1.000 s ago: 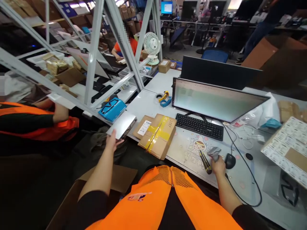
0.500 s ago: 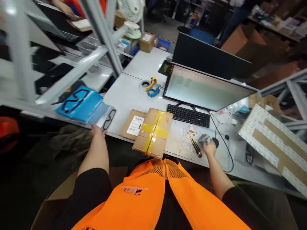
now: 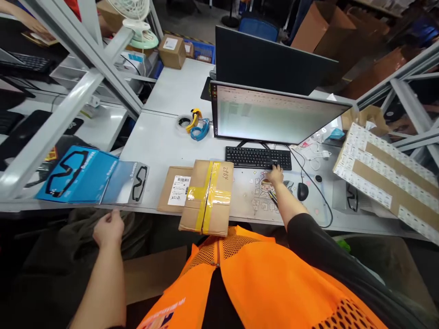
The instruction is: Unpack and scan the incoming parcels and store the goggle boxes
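My right hand [image 3: 275, 176] lies with fingers stretched out at the front edge of the black keyboard [image 3: 254, 157], touching its right part. Beneath that forearm a box cutter [image 3: 272, 196] is partly covered, and a black mouse [image 3: 302, 192] rests to its right. Just off the table's front edge hangs my left hand [image 3: 109, 228], its fingers curled in with nothing visible in them. Above it sit a blue flat package [image 3: 85, 169] and a paler one [image 3: 125, 183], both printed with a black frame shape. A yellow-taped carton [image 3: 207, 196] overlaps a labelled cardboard parcel [image 3: 173, 194].
A monitor [image 3: 274, 114] stands behind the keyboard. Tape rolls and a blue tape dispenser [image 3: 200, 130] lie left of it. At the right, a large white-patterned carton [image 3: 387, 178] leans over the table edge. Metal frame bars [image 3: 78, 96] rise at the left, near a fan [image 3: 137, 23].
My right hand has left the grey item near the mouse and moved up-left to the keyboard. My left hand has let go of the paler package and drawn back below the table edge.
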Action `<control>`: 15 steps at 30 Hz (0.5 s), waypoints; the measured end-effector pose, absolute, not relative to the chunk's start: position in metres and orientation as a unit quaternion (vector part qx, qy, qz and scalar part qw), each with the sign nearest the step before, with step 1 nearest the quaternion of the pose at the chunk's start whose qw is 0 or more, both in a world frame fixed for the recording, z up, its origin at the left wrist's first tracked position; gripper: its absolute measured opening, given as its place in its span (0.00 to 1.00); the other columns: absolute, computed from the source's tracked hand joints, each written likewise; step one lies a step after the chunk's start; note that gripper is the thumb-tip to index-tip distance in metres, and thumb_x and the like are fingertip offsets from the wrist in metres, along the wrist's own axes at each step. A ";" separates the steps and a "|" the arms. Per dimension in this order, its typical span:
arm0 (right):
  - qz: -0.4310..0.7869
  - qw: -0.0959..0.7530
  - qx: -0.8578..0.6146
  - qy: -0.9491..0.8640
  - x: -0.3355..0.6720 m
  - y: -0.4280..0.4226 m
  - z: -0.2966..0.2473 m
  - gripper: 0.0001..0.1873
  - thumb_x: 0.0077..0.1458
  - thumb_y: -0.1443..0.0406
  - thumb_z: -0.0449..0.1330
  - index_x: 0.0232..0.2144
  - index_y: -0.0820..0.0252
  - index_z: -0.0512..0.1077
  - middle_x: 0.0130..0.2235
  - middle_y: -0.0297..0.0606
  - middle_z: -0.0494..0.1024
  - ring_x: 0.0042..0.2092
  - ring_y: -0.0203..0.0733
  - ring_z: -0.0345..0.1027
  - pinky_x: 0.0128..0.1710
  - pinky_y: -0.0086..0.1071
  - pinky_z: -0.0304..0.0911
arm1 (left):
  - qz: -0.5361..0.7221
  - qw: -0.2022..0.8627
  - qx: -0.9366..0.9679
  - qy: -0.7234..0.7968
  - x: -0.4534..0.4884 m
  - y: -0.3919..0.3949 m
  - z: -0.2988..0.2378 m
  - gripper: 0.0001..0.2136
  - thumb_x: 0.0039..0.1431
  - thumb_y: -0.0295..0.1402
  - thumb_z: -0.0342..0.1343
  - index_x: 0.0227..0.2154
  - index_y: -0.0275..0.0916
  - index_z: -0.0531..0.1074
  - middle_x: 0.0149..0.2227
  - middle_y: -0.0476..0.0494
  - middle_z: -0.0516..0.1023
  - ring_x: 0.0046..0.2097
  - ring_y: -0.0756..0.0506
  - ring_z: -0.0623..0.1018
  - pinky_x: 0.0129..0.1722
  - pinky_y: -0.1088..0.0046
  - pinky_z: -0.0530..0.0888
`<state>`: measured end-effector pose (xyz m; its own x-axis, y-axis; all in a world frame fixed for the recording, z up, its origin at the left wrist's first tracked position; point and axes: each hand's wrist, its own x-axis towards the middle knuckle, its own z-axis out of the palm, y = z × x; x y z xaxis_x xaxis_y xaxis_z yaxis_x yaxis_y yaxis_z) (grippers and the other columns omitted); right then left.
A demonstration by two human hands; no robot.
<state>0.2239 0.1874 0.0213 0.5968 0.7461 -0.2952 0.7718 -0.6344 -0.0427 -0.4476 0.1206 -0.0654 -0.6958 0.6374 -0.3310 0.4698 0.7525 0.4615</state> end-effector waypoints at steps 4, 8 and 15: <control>-0.170 0.079 0.889 0.417 0.236 0.189 0.022 0.39 0.65 0.63 0.61 0.76 0.62 0.59 0.81 0.53 0.42 0.80 0.68 0.34 0.75 0.62 0.48 | 0.209 0.285 0.335 0.873 -0.412 0.074 -0.031 0.18 0.62 0.47 0.56 0.45 0.41 0.81 0.49 0.35 0.86 0.57 0.28 0.83 0.64 0.45 0.76; -0.164 0.030 0.879 0.446 0.227 0.192 0.037 0.36 0.64 0.64 0.60 0.72 0.68 0.66 0.80 0.56 0.48 0.79 0.67 0.40 0.76 0.59 0.48 | 0.311 0.338 0.426 0.779 -0.334 0.059 0.014 0.25 0.63 0.51 0.58 0.57 0.43 0.79 0.56 0.35 0.83 0.56 0.29 0.83 0.64 0.49 0.77; -0.409 -0.280 0.716 0.492 0.162 0.146 0.133 0.33 0.66 0.59 0.59 0.70 0.64 0.68 0.60 0.54 0.81 0.61 0.56 0.77 0.64 0.55 0.71 | 0.304 0.355 0.504 0.726 -0.278 0.104 0.003 0.29 0.66 0.45 0.58 0.65 0.37 0.72 0.67 0.29 0.75 0.69 0.30 0.73 0.73 0.53 0.65</control>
<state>0.1617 0.1464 0.1327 0.1808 0.9334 -0.3101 0.4751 -0.3589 -0.8034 -0.2776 0.1038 0.0026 -0.2390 0.9482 -0.2093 0.5157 0.3065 0.8001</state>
